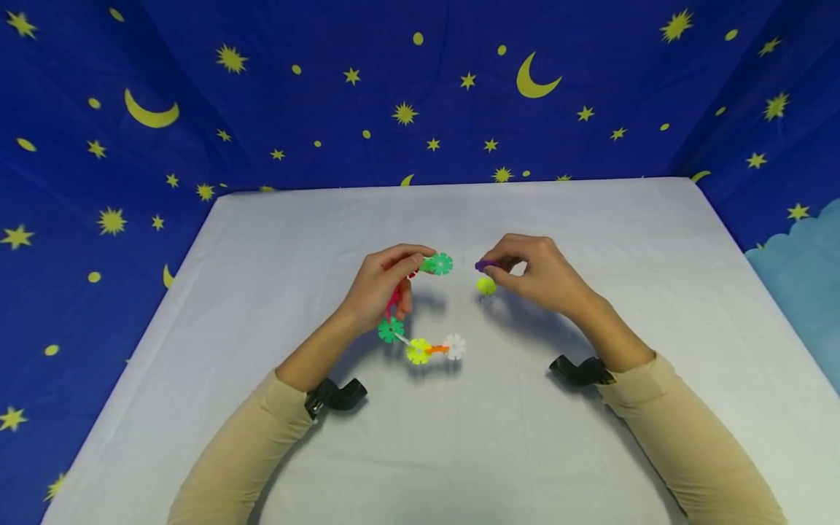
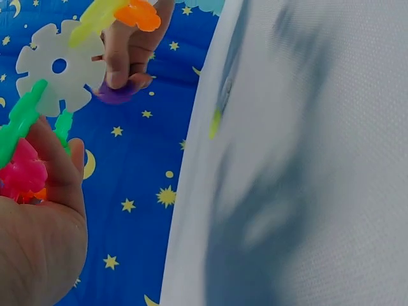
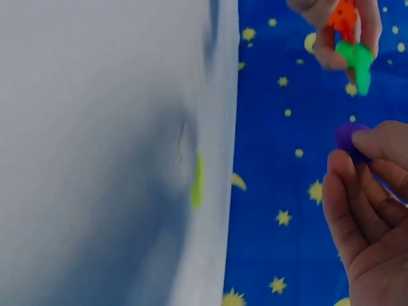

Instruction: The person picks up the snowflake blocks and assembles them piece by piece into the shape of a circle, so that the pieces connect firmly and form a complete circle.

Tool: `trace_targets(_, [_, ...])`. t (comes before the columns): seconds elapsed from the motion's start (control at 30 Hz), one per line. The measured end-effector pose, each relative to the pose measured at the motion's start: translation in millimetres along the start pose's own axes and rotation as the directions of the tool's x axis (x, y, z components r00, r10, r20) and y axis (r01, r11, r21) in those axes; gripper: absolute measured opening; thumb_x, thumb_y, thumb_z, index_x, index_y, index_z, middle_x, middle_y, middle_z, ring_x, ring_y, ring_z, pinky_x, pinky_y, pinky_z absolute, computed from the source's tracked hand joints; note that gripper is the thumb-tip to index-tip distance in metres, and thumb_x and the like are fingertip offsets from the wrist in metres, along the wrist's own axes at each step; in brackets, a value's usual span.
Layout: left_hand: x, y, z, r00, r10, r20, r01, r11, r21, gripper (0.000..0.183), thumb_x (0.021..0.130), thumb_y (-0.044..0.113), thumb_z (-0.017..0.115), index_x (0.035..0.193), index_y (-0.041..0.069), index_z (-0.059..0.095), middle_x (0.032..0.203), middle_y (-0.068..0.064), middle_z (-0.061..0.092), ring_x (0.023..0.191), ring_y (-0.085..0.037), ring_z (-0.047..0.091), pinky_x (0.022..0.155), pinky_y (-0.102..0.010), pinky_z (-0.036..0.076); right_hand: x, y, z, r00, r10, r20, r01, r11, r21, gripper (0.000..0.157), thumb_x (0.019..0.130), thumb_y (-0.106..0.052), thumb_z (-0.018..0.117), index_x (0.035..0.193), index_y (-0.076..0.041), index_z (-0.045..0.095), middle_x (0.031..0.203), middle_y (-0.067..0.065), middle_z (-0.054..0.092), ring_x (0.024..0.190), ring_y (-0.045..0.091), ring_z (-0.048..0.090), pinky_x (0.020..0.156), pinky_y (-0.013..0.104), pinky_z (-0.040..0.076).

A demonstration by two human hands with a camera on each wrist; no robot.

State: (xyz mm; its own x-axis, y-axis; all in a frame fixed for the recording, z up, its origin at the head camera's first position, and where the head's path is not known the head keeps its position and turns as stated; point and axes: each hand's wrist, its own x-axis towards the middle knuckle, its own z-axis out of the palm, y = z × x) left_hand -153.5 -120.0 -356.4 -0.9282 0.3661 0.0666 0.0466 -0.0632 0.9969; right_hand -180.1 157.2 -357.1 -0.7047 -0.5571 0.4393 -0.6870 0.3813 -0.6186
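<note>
My left hand (image 1: pixel 375 289) grips a curved chain of notched plastic snowflake discs near its upper end. A green disc (image 1: pixel 442 263) sticks out past its fingertips towards the right hand. Lower on the chain come another green disc (image 1: pixel 383 332), a yellow disc (image 1: pixel 413 357), an orange disc (image 1: pixel 437 349) and a white disc (image 1: pixel 454 347). Fingers hide the chain's middle. Between thumb and fingers, my right hand (image 1: pixel 543 271) pinches a purple disc (image 3: pixel 346 136), apart from the chain. Below it on the table is a loose yellow-green disc (image 1: pixel 486 285).
A white cloth covers the table (image 1: pixel 512 445). Blue curtains (image 1: pixel 367 80) with yellow stars and moons stand behind it and at the sides. Black wrist mounts (image 1: pixel 344 396) jut inward from both sleeves.
</note>
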Motion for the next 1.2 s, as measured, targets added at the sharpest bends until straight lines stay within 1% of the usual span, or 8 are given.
trace_targets(0.17, [0.0,-0.5,1.1,1.000,0.015,-0.004,-0.015,1.000,0.011,0.029,0.099,0.025,0.056,0.120,0.007,0.064,0.048,-0.019,0.049,0.033,-0.027,0.046,0.032,-0.035,0.041,1.8,-13.3,5.3,0.999,-0.031,-0.014,0.031,0.998,0.050,0.016,0.086,-0.007,0.071,0.099,-0.016,0.074,0.091,-0.010,0.067,0.078,0.003,0.064,0.069,0.023,0.054])
trace_targets(0.4, [-1.4,-0.3,2.4,1.000,0.017,-0.007,-0.017,1.000,-0.009,0.028,0.101,0.024,0.053,0.120,0.006,0.064,0.048,-0.017,0.048,0.032,-0.025,0.044,0.031,-0.034,0.040,3.3,-25.5,14.6,0.995,-0.093,-0.022,0.094,0.993,0.065,0.015,0.085,-0.005,0.071,0.097,-0.013,0.073,0.091,-0.007,0.067,0.077,0.004,0.064,0.067,0.023,0.054])
trace_targets(0.63, [-2.7,-0.5,5.8,1.000,0.013,0.011,-0.013,0.999,-0.033,0.031,0.104,0.022,0.044,0.123,0.004,0.062,0.047,-0.017,0.051,0.032,-0.024,0.046,0.032,-0.035,0.041,2.8,-34.8,21.8,0.992,-0.084,-0.089,0.085,0.996,0.011,0.011,0.084,-0.005,0.072,0.094,-0.011,0.073,0.086,-0.008,0.066,0.073,0.001,0.064,0.063,0.020,0.054])
trace_targets(0.77, [-3.5,-0.4,7.6,0.998,0.023,0.052,-0.020,0.998,-0.061,0.035,0.104,0.017,0.035,0.127,0.005,0.059,0.047,-0.019,0.051,0.033,-0.024,0.048,0.033,-0.033,0.043,3.5,-36.8,25.2,0.990,-0.076,-0.117,0.079,0.997,0.023,0.011,0.084,-0.003,0.072,0.094,-0.009,0.073,0.084,-0.007,0.067,0.071,0.002,0.065,0.063,0.019,0.054])
trace_targets(0.9, [-3.6,-0.8,9.0,0.997,-0.012,0.074,0.016,0.999,-0.043,0.036,0.104,0.021,0.039,0.131,0.009,0.058,0.052,-0.018,0.051,0.034,-0.024,0.047,0.033,-0.032,0.041,3.5,-37.2,28.2,0.990,-0.067,-0.120,0.071,0.997,0.028,0.013,0.083,-0.001,0.073,0.094,-0.007,0.073,0.086,-0.006,0.068,0.072,0.001,0.065,0.064,0.019,0.054])
trace_targets(1.03, [-3.4,-2.0,10.6,0.997,-0.029,0.067,0.028,1.000,0.011,0.033,0.103,0.026,0.046,0.131,0.014,0.060,0.074,-0.016,0.061,0.036,-0.025,0.045,0.032,-0.032,0.037,2.6,-37.4,30.2,0.989,-0.081,-0.120,0.082,0.997,0.003,0.012,0.084,-0.004,0.073,0.095,-0.008,0.072,0.089,-0.005,0.068,0.073,0.002,0.065,0.065,0.019,0.054])
trace_targets(1.13, [-3.2,-2.8,10.7,0.997,-0.010,0.071,0.010,1.000,0.003,0.033,0.104,0.024,0.045,0.133,0.014,0.058,0.096,-0.020,0.063,0.035,-0.024,0.045,0.031,-0.032,0.036,2.4,-37.8,31.4,0.986,-0.103,-0.130,0.101,0.995,-0.020,0.013,0.084,-0.003,0.073,0.095,-0.009,0.072,0.089,-0.005,0.067,0.073,0.002,0.064,0.066,0.020,0.054])
trace_targets(1.2, [-2.9,-2.7,10.6,0.997,-0.006,0.075,0.006,1.000,-0.009,0.034,0.104,0.022,0.044,0.134,0.015,0.057,0.099,-0.024,0.063,0.035,-0.023,0.045,0.031,-0.032,0.037,2.3,-37.9,32.2,0.983,-0.119,-0.140,0.115,0.993,-0.030,0.014,0.083,-0.002,0.073,0.095,-0.009,0.071,0.089,-0.004,0.067,0.074,0.003,0.064,0.066,0.021,0.054])
